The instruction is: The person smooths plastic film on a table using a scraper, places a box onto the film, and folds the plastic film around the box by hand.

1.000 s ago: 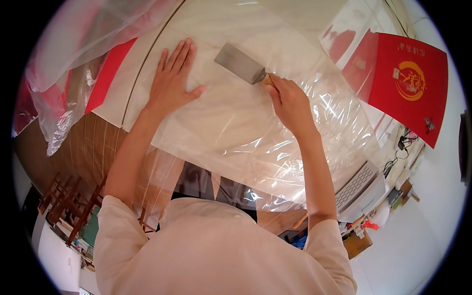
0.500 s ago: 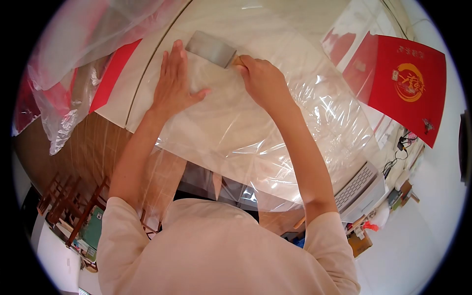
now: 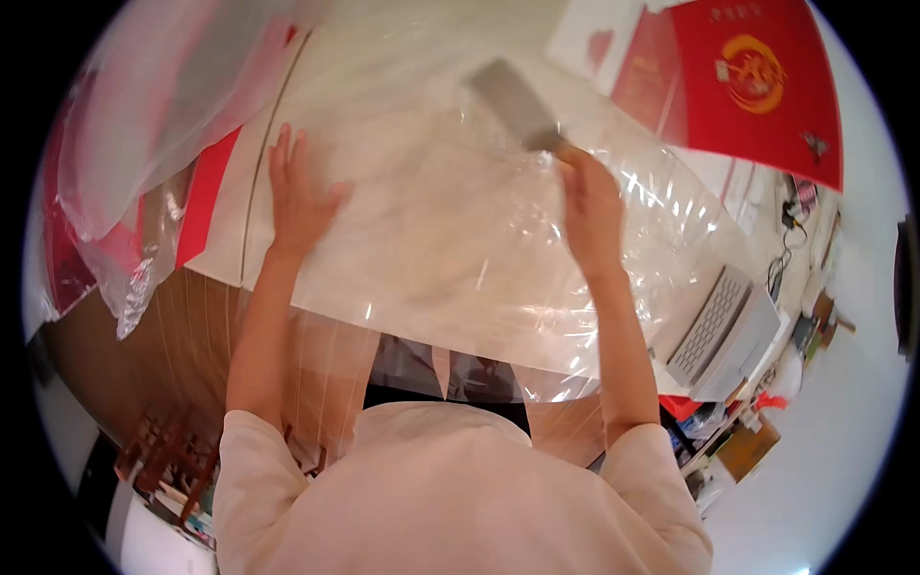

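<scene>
A scraper-like tool (image 3: 513, 103) with a broad, flat grey head is blurred by motion. My right hand (image 3: 591, 211) is closed round its short wooden handle, and the head points up and to the left above the sheet. Clear plastic film (image 3: 537, 316), wrinkled and shiny on the right, lies over the cream tabletop (image 3: 216, 254). My left hand (image 3: 304, 201) has its fingers spread over the left part of the film, close to a dark seam in the table. It appears to rest flat, but slight blur hides the exact contact.
Crumpled translucent plastic (image 3: 144, 125) with red sheets hangs over the table's left side. A red printed bag (image 3: 757, 91) lies at the upper right. A laptop (image 3: 724, 331) and cables (image 3: 786, 225) are on the right. Wooden chairs (image 3: 172, 460) stand at the lower left.
My right hand has moved right and a little down with the tool, which has turned more upright. My left hand has shifted left and down. The whole view has also shifted.
</scene>
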The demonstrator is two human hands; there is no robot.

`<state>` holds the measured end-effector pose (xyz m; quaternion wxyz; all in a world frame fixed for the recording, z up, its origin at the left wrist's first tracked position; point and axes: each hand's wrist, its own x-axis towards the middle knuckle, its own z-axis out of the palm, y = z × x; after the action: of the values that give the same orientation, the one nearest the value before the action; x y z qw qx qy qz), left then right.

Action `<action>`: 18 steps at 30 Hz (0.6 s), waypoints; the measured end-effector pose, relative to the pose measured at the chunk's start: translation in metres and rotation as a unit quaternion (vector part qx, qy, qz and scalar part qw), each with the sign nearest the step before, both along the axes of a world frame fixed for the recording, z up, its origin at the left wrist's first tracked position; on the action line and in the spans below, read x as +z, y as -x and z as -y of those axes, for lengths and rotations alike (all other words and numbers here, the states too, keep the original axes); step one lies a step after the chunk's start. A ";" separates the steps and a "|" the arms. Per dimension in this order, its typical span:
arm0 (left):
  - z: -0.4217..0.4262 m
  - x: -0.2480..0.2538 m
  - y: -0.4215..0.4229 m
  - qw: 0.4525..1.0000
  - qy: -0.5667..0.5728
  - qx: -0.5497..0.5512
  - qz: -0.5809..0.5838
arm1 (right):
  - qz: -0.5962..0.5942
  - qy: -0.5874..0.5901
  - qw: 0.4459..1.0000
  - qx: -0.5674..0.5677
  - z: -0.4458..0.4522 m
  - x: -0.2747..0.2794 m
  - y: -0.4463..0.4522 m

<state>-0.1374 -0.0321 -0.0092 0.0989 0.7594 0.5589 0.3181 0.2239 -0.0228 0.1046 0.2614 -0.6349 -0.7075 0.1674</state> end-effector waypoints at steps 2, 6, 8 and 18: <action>-0.003 0.005 0.001 0.999 0.016 -0.014 -0.038 | 0.023 -0.010 0.990 -0.138 0.045 -0.004 -0.082; -0.014 -0.002 0.003 0.988 0.043 -0.094 -0.112 | 0.024 -0.047 0.921 -0.387 0.152 0.032 -0.216; -0.023 -0.002 0.006 0.974 0.032 -0.146 -0.169 | 0.020 -0.107 0.873 -0.475 0.208 0.049 -0.270; -0.043 0.014 0.015 0.910 0.143 -0.177 -0.346 | 0.059 -0.014 0.745 -0.665 0.385 0.048 -0.428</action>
<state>-0.1521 0.0110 0.0046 0.0619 0.8860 0.4541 -0.0706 0.6517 -0.4075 0.1523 0.2730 -0.9493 -0.1224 -0.0962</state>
